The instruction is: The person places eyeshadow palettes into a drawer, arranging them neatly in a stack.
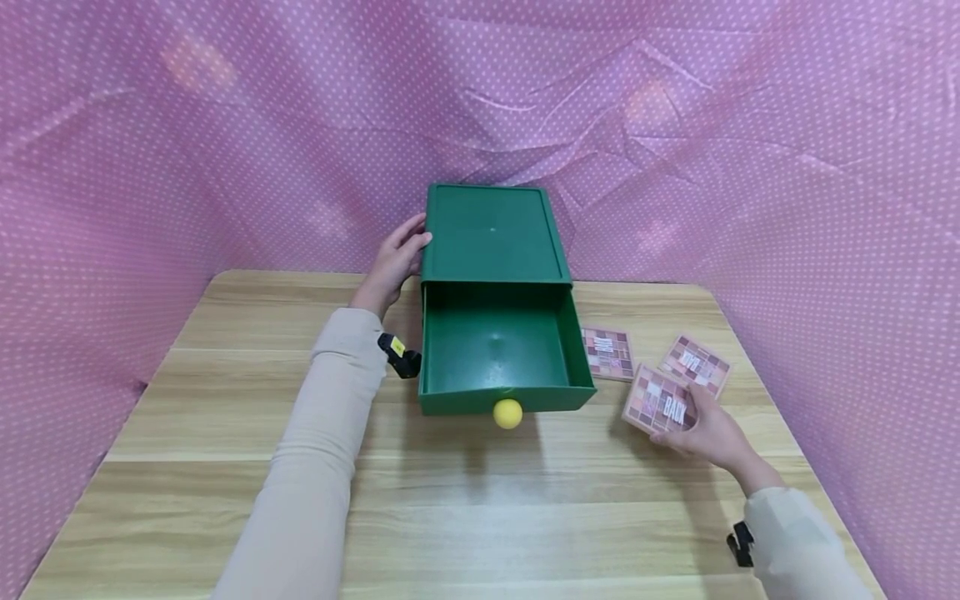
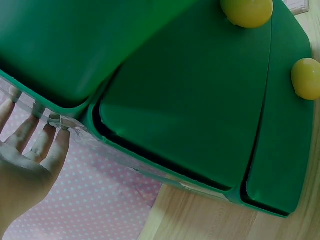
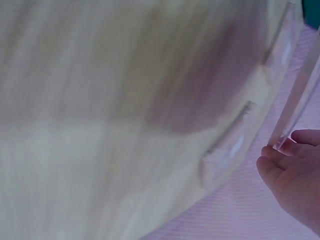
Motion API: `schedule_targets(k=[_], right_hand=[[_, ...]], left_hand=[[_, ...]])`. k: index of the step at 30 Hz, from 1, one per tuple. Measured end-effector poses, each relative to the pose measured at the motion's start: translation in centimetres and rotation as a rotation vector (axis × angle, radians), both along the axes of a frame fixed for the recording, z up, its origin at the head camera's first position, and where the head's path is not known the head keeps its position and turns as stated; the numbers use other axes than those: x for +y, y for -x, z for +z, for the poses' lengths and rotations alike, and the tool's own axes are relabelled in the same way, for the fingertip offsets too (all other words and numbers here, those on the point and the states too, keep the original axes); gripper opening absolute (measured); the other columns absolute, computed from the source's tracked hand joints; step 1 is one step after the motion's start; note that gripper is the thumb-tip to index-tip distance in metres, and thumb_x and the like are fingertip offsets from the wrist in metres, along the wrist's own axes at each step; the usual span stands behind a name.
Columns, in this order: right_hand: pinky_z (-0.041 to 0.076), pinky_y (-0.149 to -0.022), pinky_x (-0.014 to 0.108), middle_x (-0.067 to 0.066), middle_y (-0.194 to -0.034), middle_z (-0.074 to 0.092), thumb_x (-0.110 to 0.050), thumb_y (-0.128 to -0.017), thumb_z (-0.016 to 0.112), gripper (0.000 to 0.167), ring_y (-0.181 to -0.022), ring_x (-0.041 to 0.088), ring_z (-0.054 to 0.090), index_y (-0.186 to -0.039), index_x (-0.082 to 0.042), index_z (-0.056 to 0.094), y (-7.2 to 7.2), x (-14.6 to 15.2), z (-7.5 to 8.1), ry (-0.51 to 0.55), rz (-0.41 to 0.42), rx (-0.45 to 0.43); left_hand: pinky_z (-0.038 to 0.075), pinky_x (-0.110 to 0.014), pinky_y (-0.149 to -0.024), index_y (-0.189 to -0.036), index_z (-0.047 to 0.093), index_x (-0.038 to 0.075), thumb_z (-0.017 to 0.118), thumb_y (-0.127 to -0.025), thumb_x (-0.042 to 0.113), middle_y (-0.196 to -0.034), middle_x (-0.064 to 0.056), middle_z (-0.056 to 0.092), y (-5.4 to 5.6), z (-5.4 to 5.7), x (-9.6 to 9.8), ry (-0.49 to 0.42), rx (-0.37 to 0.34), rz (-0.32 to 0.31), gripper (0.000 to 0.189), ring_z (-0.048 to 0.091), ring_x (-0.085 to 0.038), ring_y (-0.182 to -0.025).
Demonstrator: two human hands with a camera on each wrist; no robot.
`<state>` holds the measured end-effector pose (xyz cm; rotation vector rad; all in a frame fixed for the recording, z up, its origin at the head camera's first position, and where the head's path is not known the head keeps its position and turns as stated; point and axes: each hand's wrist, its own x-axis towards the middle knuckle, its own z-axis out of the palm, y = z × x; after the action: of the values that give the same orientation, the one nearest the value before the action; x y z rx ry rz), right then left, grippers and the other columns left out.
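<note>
A green drawer cabinet [image 1: 491, 233] stands on the table with its top drawer [image 1: 495, 342] pulled out and nothing inside; a yellow ball-shaped knob [image 1: 507, 414] sits on the drawer front. My left hand [image 1: 396, 260] rests against the cabinet's left side, its fingers extended along the wall in the left wrist view. To the right of the drawer, my right hand [image 1: 712, 437] pinches a flat square makeup palette [image 1: 654, 400] by its edge, raised off the table. Two similar palettes lie nearby, one beside the drawer [image 1: 609, 353], another farther right [image 1: 696, 363].
Below the pulled-out drawer, the left wrist view shows closed drawer fronts [image 2: 190, 100] with another yellow knob [image 2: 306, 79]. The wooden table [image 1: 480, 517] extends left and in front of the cabinet. Pink dotted cloth [image 1: 360, 100] hangs behind and at both sides.
</note>
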<state>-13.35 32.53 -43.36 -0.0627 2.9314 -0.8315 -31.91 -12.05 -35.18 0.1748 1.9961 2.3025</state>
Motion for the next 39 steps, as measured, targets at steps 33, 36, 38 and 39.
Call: schedule_targets(k=[33, 36, 38, 39], right_hand=[[0.042, -0.058, 0.037, 0.013, -0.088, 0.051, -0.051, -0.056, 0.074, 0.091, -0.072, 0.026, 0.050, -0.120, 0.001, 0.035, 2.8, -2.6, 12.4, -0.160, 0.166, 0.059], [0.042, -0.059, 0.037, 0.013, -0.091, 0.049, -0.052, -0.056, 0.073, 0.092, -0.073, 0.026, 0.050, -0.121, 0.001, 0.034, 3.1, -3.2, 13.2, -0.162, 0.184, 0.063], [0.042, -0.061, 0.039, 0.014, -0.093, 0.048, -0.051, -0.057, 0.073, 0.093, -0.075, 0.027, 0.049, -0.123, 0.001, 0.033, 3.2, -3.6, 13.7, -0.162, 0.194, 0.065], [0.042, -0.061, 0.040, 0.014, -0.094, 0.047, -0.050, -0.057, 0.074, 0.092, -0.075, 0.027, 0.049, -0.122, 0.001, 0.033, 3.2, -3.9, 14.0, -0.155, 0.194, 0.067]], left_hand=[[0.044, -0.031, -0.075, -0.131, 0.038, 0.022, 0.051, -0.087, 0.025, -0.130, 0.000, 0.036, -0.7, 0.0, 0.4, 0.016, -0.010, 0.034, 0.046, 0.048, -0.024, -0.103], [0.044, -0.030, -0.073, -0.131, 0.038, 0.022, 0.051, -0.087, 0.025, -0.130, 0.000, 0.036, -0.5, 0.0, 0.3, 0.021, -0.008, 0.032, 0.047, 0.047, -0.024, -0.104], [0.044, -0.029, -0.073, -0.131, 0.038, 0.022, 0.051, -0.087, 0.025, -0.130, 0.000, 0.036, -0.4, 0.0, 0.3, 0.024, -0.007, 0.031, 0.047, 0.047, -0.023, -0.104], [0.044, -0.029, -0.073, -0.131, 0.038, 0.022, 0.051, -0.087, 0.026, -0.130, 0.000, 0.036, -0.4, 0.0, 0.3, 0.025, -0.007, 0.031, 0.046, 0.046, -0.022, -0.104]])
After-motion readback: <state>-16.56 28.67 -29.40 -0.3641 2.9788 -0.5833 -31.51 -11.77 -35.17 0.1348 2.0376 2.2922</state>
